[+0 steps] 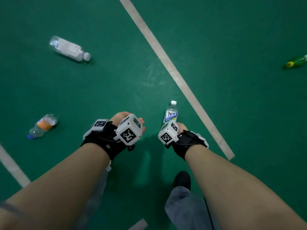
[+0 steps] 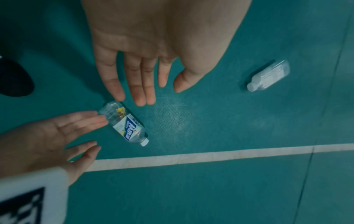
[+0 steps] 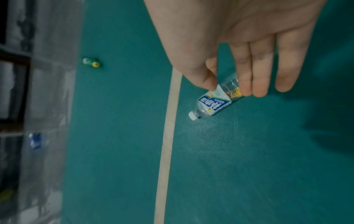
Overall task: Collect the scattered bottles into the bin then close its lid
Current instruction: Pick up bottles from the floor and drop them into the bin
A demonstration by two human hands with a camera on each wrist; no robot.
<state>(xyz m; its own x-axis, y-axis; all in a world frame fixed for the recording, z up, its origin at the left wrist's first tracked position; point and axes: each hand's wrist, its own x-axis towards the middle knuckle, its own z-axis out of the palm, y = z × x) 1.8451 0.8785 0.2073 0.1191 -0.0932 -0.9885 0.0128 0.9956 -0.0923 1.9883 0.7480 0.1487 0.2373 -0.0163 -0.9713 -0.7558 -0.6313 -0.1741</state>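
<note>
Head view: near frame centre, the right hand, fingers straight and only slightly spread, reaches over the blue-labelled bottle lying on the green floor beside a white line, contact unclear; the left hand hovers open-fingered, holding nothing.

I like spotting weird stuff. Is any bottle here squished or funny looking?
Yes. The orange-label bottle lying at the left of the green floor looks crumpled. The clear bottle lying farther away keeps its shape.
</note>
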